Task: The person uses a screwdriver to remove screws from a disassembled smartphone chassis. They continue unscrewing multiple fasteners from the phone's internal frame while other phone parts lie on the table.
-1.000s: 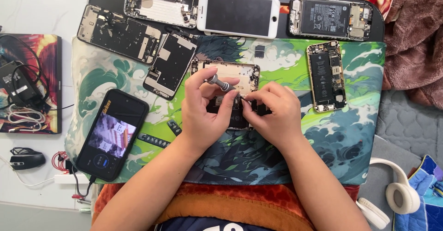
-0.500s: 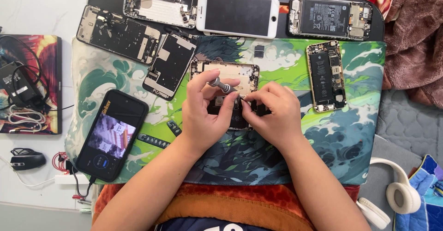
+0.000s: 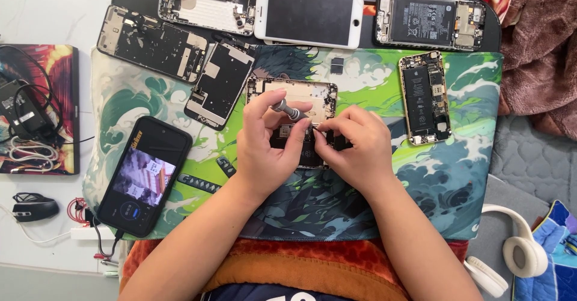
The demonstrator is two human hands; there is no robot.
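On the green mat [image 3: 150,97], at its middle, lies an opened phone [image 3: 294,97]. The left hand [image 3: 264,151] has its grip clamped on a screwdriver [image 3: 290,110] over the phone; the right hand [image 3: 354,151] pinches a tiny part beside the tip.

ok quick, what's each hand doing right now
Left hand: closed on a small screwdriver, over the open phone.
Right hand: fingers pinched at the open phone; whether it holds anything cannot be told.

Screwdriver [image 3: 290,110] tip, phone [image 3: 294,97] middle hidden under fingers [image 3: 300,142].
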